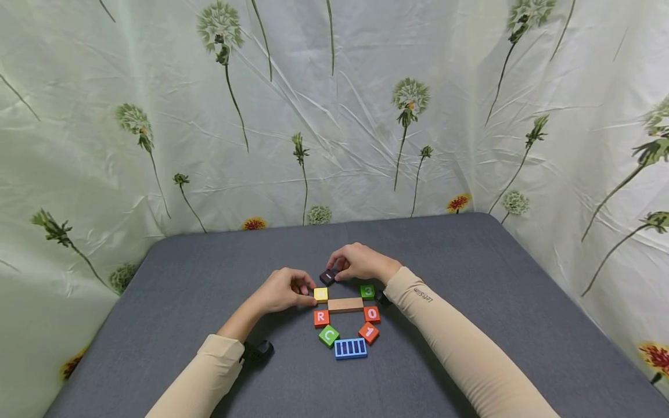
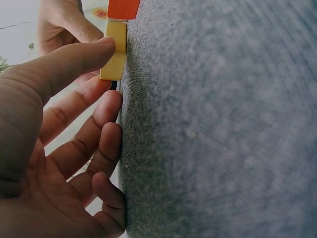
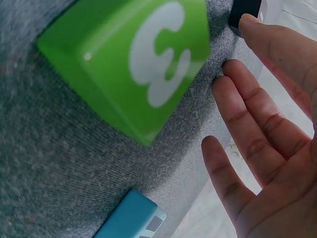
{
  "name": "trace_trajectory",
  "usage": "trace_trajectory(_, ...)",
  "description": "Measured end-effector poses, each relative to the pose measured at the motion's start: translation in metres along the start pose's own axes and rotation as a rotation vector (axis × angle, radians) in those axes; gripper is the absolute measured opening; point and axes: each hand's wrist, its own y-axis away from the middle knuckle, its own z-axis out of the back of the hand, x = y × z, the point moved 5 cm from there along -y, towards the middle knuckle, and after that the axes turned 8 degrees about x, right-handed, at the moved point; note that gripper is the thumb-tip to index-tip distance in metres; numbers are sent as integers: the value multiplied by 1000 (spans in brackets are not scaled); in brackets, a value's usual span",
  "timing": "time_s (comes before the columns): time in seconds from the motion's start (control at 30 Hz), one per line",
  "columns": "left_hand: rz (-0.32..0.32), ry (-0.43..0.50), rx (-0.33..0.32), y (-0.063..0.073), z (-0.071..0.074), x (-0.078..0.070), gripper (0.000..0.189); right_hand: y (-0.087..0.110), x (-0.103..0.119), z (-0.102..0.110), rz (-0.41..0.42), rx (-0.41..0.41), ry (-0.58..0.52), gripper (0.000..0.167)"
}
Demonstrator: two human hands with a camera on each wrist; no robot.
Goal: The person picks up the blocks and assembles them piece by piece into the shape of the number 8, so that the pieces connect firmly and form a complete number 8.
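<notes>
With thumb and index finger, my left hand (image 1: 284,290) pinches a yellow block (image 1: 321,295) at the upper left of a ring of blocks. In the left wrist view the thumb presses one side of that yellow block (image 2: 115,52), and the other fingers curl loosely beside the cloth. My right hand (image 1: 360,261) holds a dark block (image 1: 327,277) with a pale mark, tilted, just beyond the yellow one. The right wrist view shows the thumb against the dark block (image 3: 245,14). A plain wooden block (image 1: 345,305) lies right of the yellow block.
Below the yellow block lie a red R block (image 1: 321,317) and a green C block (image 1: 328,335). On the right are a green 3 block (image 1: 367,291), a red 0 block (image 1: 371,314) and a red 1 block (image 1: 369,332). A blue striped block (image 1: 351,348) lies nearest me.
</notes>
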Motion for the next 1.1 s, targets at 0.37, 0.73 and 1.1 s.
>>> trace_trajectory(0.37, -7, 4, -2, 0, 0, 0, 20, -1, 3, -3, 4, 13, -5, 25)
trace_trajectory(0.73, -17, -4, -1, -1, 0, 1, 19, 0, 6, -3, 23, 32, -13, 26)
trace_trajectory(1.1, -22, -3, -4, -1, 0, 2, 20, 0, 7, -2, 34, 35, -14, 25)
